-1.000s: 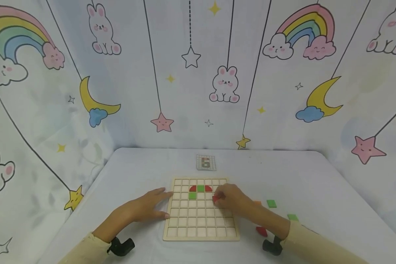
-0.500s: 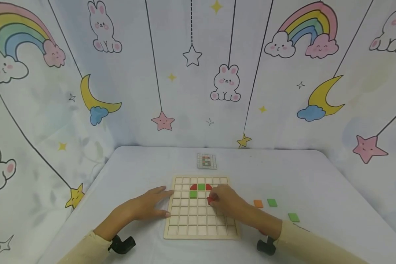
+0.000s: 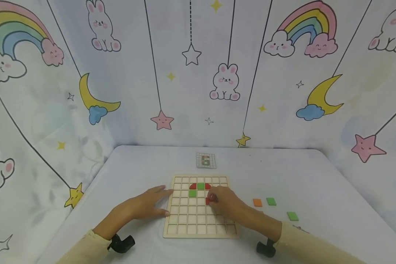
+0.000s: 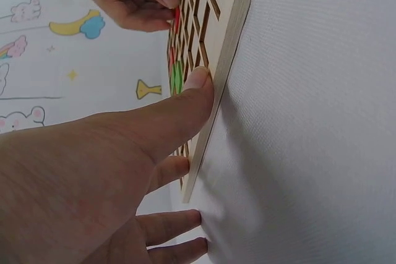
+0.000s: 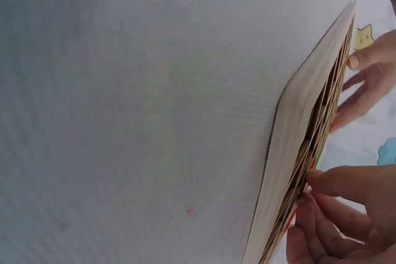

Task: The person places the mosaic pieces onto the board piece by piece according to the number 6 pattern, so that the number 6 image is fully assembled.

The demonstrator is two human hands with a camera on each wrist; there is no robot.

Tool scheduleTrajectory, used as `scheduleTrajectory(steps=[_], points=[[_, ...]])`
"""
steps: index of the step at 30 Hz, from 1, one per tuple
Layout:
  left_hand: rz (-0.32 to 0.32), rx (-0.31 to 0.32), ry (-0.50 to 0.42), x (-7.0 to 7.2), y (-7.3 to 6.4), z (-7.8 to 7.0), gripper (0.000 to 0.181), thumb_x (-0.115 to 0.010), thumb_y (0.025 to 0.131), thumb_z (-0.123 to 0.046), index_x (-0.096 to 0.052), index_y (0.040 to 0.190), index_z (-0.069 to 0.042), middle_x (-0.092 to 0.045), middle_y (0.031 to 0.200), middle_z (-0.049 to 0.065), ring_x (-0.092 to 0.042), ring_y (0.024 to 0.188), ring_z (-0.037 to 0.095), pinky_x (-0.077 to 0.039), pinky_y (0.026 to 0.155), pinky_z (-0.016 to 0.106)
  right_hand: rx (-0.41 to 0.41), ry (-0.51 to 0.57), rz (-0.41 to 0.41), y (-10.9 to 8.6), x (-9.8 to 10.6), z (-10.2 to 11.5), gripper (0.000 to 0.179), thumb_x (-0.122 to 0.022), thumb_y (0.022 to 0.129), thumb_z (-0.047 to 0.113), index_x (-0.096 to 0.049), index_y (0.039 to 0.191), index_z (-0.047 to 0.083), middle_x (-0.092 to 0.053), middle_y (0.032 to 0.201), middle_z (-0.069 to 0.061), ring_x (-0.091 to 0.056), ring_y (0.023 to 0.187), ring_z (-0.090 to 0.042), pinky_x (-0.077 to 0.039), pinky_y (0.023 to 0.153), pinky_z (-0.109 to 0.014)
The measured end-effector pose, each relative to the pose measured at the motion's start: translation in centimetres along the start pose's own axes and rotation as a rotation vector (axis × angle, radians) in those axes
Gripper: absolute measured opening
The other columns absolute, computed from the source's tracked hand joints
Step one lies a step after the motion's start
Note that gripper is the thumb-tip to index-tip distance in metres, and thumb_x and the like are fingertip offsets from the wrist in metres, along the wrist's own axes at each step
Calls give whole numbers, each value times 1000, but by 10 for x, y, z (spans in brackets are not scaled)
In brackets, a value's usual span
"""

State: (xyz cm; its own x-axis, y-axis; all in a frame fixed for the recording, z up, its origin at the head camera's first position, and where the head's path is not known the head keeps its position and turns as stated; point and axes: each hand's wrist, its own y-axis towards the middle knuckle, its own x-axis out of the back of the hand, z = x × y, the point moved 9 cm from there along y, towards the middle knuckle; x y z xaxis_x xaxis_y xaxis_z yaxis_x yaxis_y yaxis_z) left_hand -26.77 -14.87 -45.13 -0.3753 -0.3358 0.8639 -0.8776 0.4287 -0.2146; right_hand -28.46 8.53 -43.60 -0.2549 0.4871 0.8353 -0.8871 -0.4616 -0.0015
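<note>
A wooden grid board [image 3: 201,236] lies on the white table. In its upper rows sit a red quarter-round tile [image 3: 193,186], a green square tile [image 3: 200,186], another red quarter-round tile [image 3: 208,186] and, one row lower, a green square tile [image 3: 193,193]. My right hand [image 3: 227,201] pinches a red tile [image 3: 208,201] at a cell below and right of these; its full outline is hidden by the fingers. On the left side, my left hand [image 3: 145,203] touches the board's edge with spread fingers, the thumb [image 4: 198,78] resting on the rim.
Right of the board lie an orange square tile [image 3: 257,202] and two green square tiles, one at the back [image 3: 271,201] and one nearer [image 3: 292,216]. Behind the board is a small printed card [image 3: 206,160]. A patterned cloth [image 3: 191,91] hangs around the table.
My right hand has moved slightly left with the red tile, which now lies flatter at a cell. The left hand keeps its place at the board's edge.
</note>
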Motion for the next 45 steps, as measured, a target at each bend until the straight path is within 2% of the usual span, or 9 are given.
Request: scheduleTrajectory(steps=[5,10,17,22,26,29,35,40,45], points=[[0,2,-14,-1,1,-1,81,-79,93,-49,-46,160,-16,-32,168,26,-32,154,49,-34,121,67,17,13,8,-2,0,-4,10,-78,93,2,-77,97,11,-69,95,4,-61,91,-13,-59,83,-34],[-3,-6,-8,-1,2,-1,81,-79,93,-49,-47,160,-16,-32,167,27,-32,154,49,-34,120,67,-14,21,4,-4,3,-18,12,-78,94,7,-77,103,15,-69,101,6,-62,96,-13,-60,89,-37],[-10,-11,-15,1,0,-1,81,-80,93,-48,-48,159,-15,-33,166,28,-33,153,50,-34,120,67,-86,132,-69,-17,30,-36,16,-78,93,9,-76,108,16,-69,104,5,-63,100,-14,-57,91,-39],[-11,-19,-20,2,-2,0,81,-79,93,-47,-47,159,-13,-33,166,30,-33,153,51,-33,121,67,-70,156,-79,-26,49,-50,26,-78,95,13,-74,121,14,-72,119,0,-66,112,-20,-58,100,-45],[-13,-36,-24,1,-3,0,81,-79,94,-47,-47,159,-12,-33,165,31,-33,152,52,-33,121,68,-84,132,-95,-33,63,-68,31,-80,95,18,-73,125,14,-73,123,-2,-68,116,-23,-57,104,-48],[-13,-44,-30,1,-2,-1,81,-78,94,-47,-47,159,-12,-33,165,31,-33,153,52,-33,121,68,-125,170,-104,-42,75,-85,34,-80,96,21,-72,128,13,-73,126,-4,-67,120,-25,-56,105,-50],[-13,-41,-31,1,-2,-3,81,-78,94,-48,-47,160,-12,-33,166,31,-32,153,52,-33,121,68,-136,212,-111,-60,97,-114,40,-77,98,25,-69,133,6,-71,131,-12,-66,123,-29,-59,103,-46],[-8,-21,-31,0,-2,-2,81,-79,93,-47,-47,159,-13,-33,166,30,-32,153,51,-33,121,68,-173,208,-103,-73,107,-133,45,-76,99,32,-67,135,7,-70,135,-12,-65,124,-31,-60,99,-42],[-10,-20,-34,0,-2,-2,80,-79,93,-47,-47,159,-14,-32,166,30,-32,154,51,-33,121,68,-229,195,-77,-86,112,-153,46,-75,100,32,-66,136,5,-69,136,-15,-64,128,-35,-59,101,-47]])
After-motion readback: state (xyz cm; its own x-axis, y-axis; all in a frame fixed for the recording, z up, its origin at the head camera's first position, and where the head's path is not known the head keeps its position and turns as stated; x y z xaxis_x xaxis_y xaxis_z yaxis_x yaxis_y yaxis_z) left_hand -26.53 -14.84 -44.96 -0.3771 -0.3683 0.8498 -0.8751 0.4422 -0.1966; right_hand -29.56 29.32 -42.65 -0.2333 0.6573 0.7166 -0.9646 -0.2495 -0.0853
